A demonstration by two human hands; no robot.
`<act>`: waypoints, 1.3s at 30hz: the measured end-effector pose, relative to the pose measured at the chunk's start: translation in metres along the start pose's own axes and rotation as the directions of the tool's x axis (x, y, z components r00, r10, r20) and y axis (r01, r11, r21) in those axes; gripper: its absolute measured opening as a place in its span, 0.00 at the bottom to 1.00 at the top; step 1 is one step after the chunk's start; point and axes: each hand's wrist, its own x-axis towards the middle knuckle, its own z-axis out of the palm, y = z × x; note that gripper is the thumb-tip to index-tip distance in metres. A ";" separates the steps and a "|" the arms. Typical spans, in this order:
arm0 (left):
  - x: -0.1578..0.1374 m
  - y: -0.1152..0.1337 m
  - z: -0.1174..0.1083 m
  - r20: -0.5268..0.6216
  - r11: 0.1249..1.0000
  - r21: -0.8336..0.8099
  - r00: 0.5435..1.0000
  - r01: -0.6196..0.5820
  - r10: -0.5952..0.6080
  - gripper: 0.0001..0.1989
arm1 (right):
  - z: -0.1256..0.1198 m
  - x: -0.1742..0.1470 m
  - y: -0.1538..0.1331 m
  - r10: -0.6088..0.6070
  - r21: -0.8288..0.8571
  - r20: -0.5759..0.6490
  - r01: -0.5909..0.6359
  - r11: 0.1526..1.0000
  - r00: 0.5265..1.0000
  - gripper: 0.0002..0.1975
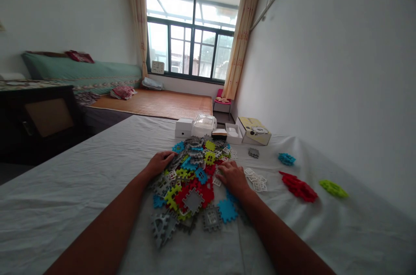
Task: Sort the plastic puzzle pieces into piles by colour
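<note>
A heap of toothed plastic building pieces in grey, red, blue and lime green lies on the pale cloth between my hands. My left hand (161, 162) rests at the heap's left edge, fingers stretched over grey pieces; its fingertips are partly lost among them. On the right side, my right hand (233, 176) reaches onto the heap with fingers apart, near a white window-shaped piece (216, 181). Closer to me lie a grey square piece (193, 201), a blue square piece (228, 210) and a grey triangular piece (161, 228).
Right of the heap are separate groups: white frames (256, 180), red pieces (298, 187), blue pieces (286, 159) and lime pieces (333, 188). Behind the heap stand a white box (184, 128), a clear plastic container (204, 125) and a yellow box (255, 130).
</note>
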 end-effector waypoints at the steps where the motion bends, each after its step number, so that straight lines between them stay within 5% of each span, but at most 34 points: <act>1: 0.000 0.000 0.000 -0.002 1.000 -0.002 1.000 0.005 -0.005 0.28 | 0.000 0.000 0.000 -0.003 -0.007 0.009 0.003 1.000 1.000 0.12; 11: -0.001 0.002 0.000 -0.010 1.000 0.009 1.000 0.000 0.000 0.28 | 0.000 0.002 0.000 -0.177 0.104 0.011 0.175 0.979 0.984 0.10; 17: -0.002 0.004 -0.001 0.005 1.000 0.018 1.000 0.006 -0.006 0.28 | -0.004 0.005 0.014 -0.054 0.284 -0.170 0.102 0.953 0.984 0.16; 21: -0.003 0.008 -0.001 0.004 1.000 0.021 1.000 0.002 -0.002 0.27 | -0.011 0.004 0.007 0.019 0.513 -0.270 0.127 0.849 0.963 0.20; 26: -0.004 0.009 -0.002 0.002 1.000 -0.004 1.000 0.003 -0.003 0.27 | -0.016 -0.004 -0.009 -0.234 0.691 -0.104 0.239 0.682 0.967 0.28; 33: -0.004 0.009 -0.002 0.015 1.000 0.006 1.000 0.006 -0.006 0.28 | 0.001 0.001 0.026 -0.074 0.391 -0.017 0.075 0.918 0.997 0.13; 39: -0.005 0.012 -0.003 -0.005 1.000 -0.007 1.000 0.000 -0.001 0.27 | 0.003 -0.002 0.020 -0.029 0.275 0.070 0.009 0.962 0.997 0.11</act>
